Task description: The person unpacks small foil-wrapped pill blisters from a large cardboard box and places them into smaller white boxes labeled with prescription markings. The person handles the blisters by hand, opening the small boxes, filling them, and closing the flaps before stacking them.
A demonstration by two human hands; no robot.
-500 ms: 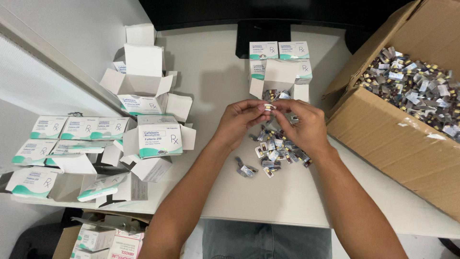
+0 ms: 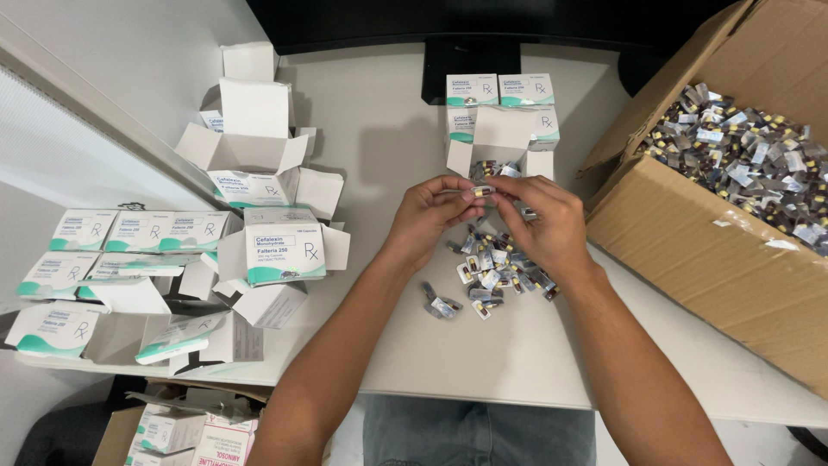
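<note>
Off to the right of your right hand [image 2: 543, 229] sits the big brown cardboard box [image 2: 716, 259], its flaps open and its inside heaped with silver blister strips, far too many to count. To the left of your left hand [image 2: 431, 220] a spread of white-and-teal cartons [image 2: 280, 250] covers the counter [image 2: 483, 354], more than a dozen, some closed and lying flat, several with flaps open. Just beyond your fingertips stands one open carton [image 2: 500, 142] with strips inside, and two closed ones rest behind it. Below your hands, on the counter, lies a loose pile of cut blister pieces [image 2: 496, 272], roughly twenty, with two more just apart on its left. Between both hands you hold one small blister piece [image 2: 483, 191], silver foil with a pale capsule showing; both hands are pinched closed on it, thumbs and forefingers meeting at its ends, remaining fingers curled.
</note>
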